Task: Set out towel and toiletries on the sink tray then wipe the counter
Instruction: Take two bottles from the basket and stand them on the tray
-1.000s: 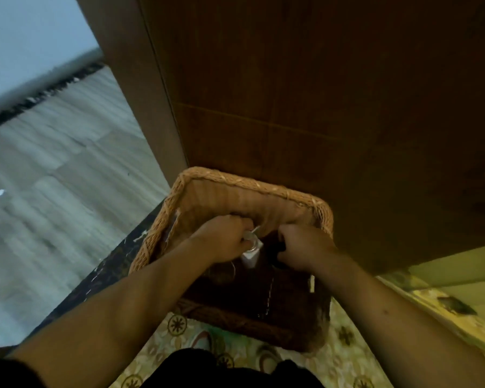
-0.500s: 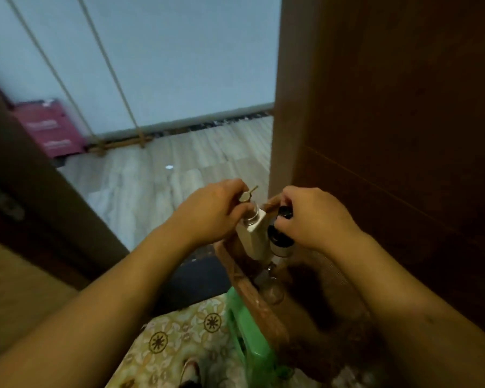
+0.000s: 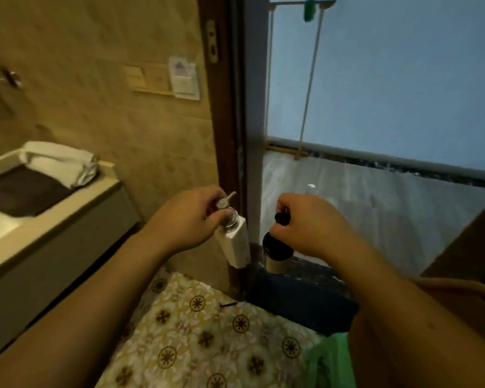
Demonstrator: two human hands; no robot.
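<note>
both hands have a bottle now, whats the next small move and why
Probably carry both left toward the dark tray on the counter. The left hand grips the white pump bottle, the right hand the dark-capped bottle; only the rolled towel sits there.

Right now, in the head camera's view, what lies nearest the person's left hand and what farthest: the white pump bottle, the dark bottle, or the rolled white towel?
From the left hand:
1. White pump bottle, held in that hand.
2. Dark bottle, just right, hanging from the right hand.
3. Rolled white towel, far left on the sink tray.
</note>
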